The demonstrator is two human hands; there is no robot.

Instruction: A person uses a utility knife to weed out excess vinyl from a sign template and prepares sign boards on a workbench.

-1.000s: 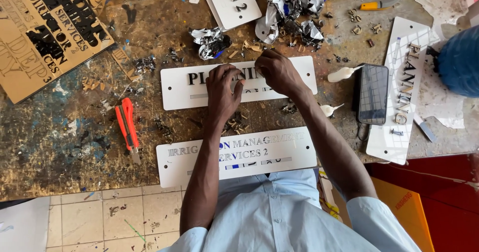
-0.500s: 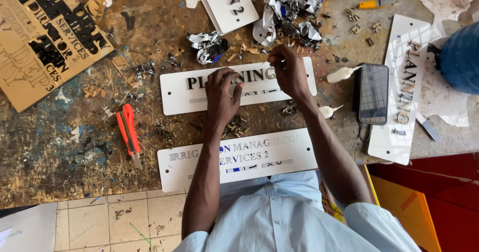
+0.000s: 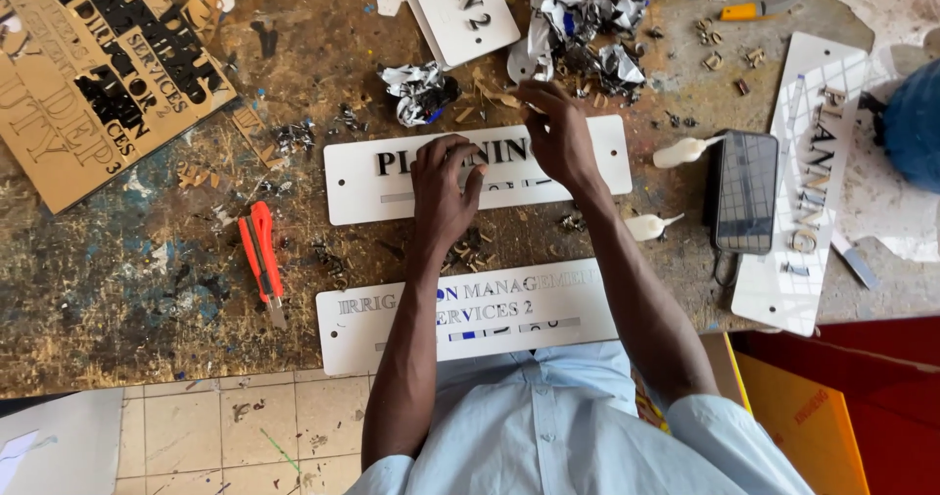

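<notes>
Nearest the person, a white rectangular sign plate (image 3: 470,314) lies flat at the bench edge, glossy, with rounded corners and dark lettering partly covered by the left forearm. An orange utility knife (image 3: 260,260) lies to its left on the bare bench (image 3: 127,289), whose surface is scarred, stained and littered with small offcuts.

Beyond it lies a second white sign plate (image 3: 362,182), same shape and finish. The left hand (image 3: 443,189) rests on the middle of this plate, fingers curled and pressing down on the lettering; nothing is held in it. The right hand (image 3: 558,133) is at the plate's upper edge, fingertips pinched narrowly; whether they hold a small letter or scrap cannot be told.

Risk, as a judgement: the plate is smooth and sits on loose debris, so uneven pressure from the left hand could shift it and misalign a letter. Grit under the plate could scratch its face.

To the right, a dark phone (image 3: 746,189) lies on a third white plate (image 3: 813,260) beside two small white nozzle-tipped pieces (image 3: 681,150). Farther off sit crumpled silver-and-black foil scraps (image 3: 587,25), a yellow-handled knife (image 3: 754,8), another white plate (image 3: 460,5), and a brown board (image 3: 88,74) with cut-out letters.
</notes>
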